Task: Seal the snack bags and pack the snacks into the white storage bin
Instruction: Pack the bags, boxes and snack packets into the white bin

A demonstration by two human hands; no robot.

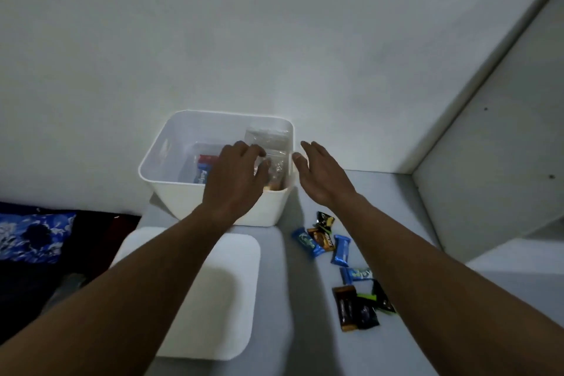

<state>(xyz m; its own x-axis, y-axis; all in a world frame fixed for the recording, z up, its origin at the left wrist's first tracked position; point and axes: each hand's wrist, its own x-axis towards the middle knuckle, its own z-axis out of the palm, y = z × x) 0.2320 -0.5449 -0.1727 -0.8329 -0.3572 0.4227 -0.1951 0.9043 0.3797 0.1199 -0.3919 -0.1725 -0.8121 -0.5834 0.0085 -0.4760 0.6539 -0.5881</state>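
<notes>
The white storage bin (171,143) stands on the grey table against the wall. Inside it a clear zip bag (270,139) leans upright against the right wall, and a second clear bag with red and blue snacks (203,166) lies on the bottom. My left hand (236,180) reaches over the bin's front rim, fingers curled at the upright bag; whether it grips the bag I cannot tell. My right hand (320,174) hovers open just outside the bin's right wall, holding nothing. Several wrapped snacks (340,249) lie loose on the table to the right.
A white lid (213,293) lies flat in front of the bin. More dark and green wrapped snacks (358,307) sit near my right forearm. A white cabinet side (488,162) rises on the right. Blue patterned fabric (30,235) lies beyond the table's left edge.
</notes>
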